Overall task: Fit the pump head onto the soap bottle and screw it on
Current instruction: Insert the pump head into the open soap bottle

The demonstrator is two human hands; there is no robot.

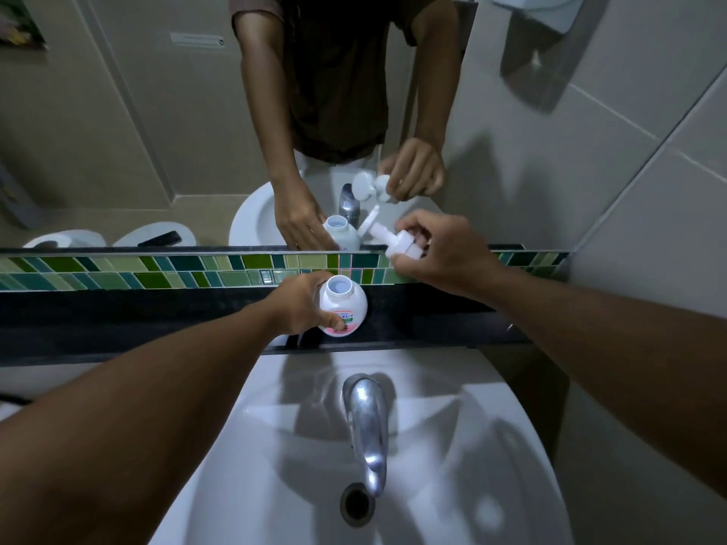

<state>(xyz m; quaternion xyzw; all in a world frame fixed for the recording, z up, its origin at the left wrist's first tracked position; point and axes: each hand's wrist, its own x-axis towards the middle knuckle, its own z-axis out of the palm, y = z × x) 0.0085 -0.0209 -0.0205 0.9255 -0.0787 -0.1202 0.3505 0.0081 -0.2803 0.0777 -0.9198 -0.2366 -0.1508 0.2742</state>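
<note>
A white soap bottle [343, 304] with a pink and green label stands upright on the black ledge [425, 312] behind the sink, its mouth uncovered. My left hand [297, 304] wraps its left side, thumb across the label. My right hand [440, 253] holds the white pump head [397, 241] in the air, up and to the right of the bottle's mouth. The pump head is tilted, its dip tube pointing up and left. Pump head and bottle do not touch.
A white sink [491, 446] with a chrome tap [368, 418] and a drain [356, 505] lies just below the ledge. A green tile strip [157, 271] and a mirror [157, 131] rise behind it, reflecting my arms and the bottle. A tiled wall [649, 190] closes the right.
</note>
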